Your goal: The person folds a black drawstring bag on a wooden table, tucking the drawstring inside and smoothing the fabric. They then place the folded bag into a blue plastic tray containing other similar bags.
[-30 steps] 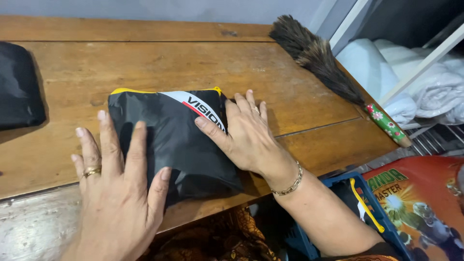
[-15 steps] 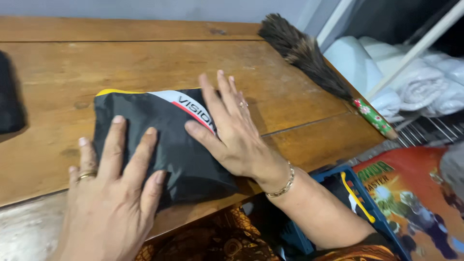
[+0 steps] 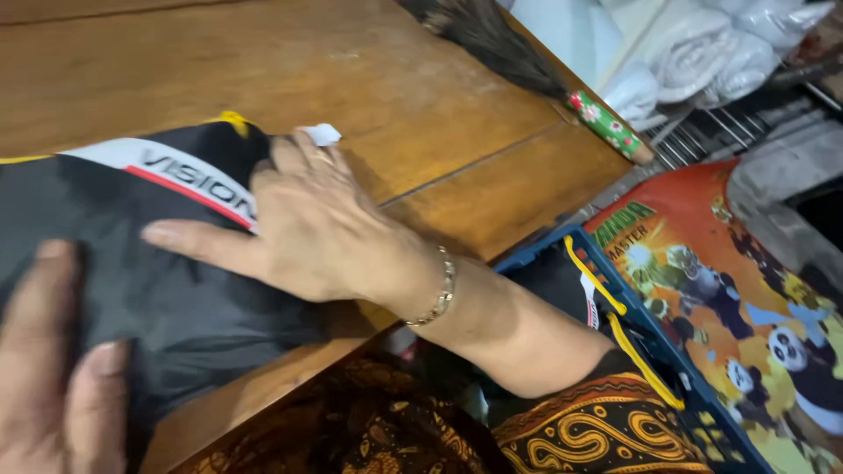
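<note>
From my remote view through the head camera, I look down at a brown wooden plank table (image 3: 421,105). At the far left, low in the frame, I see the left hand (image 3: 53,369), only partly in view and blurred. Its fingers lie flat and spread on a folded black fabric garment with a white and red stripe and yellow edging (image 3: 158,263). It presses down on the cloth and grips nothing.

The garment lies on the table under both hands, reaching from the left edge of the view to the table's near edge. Its striped band runs just beyond the thumb of the right hand.

Moving right, the right hand (image 3: 316,224) rests palm down on the garment's right end, fingers stretched flat and slightly apart, thumb pointing left. It holds nothing; it presses on the fabric. A small white tag (image 3: 321,133) pokes out at its fingertips. A gold chain bracelet (image 3: 439,294) circles the wrist.

Beyond the right hand, further along the table, lies a dark feather duster with a red and green floral handle (image 3: 562,88). Right of the forearm, below the table, stands a colourful cartoon panda bag with blue trim and yellow piping (image 3: 746,298). Above it I see white bundled cloths (image 3: 729,53).
</note>
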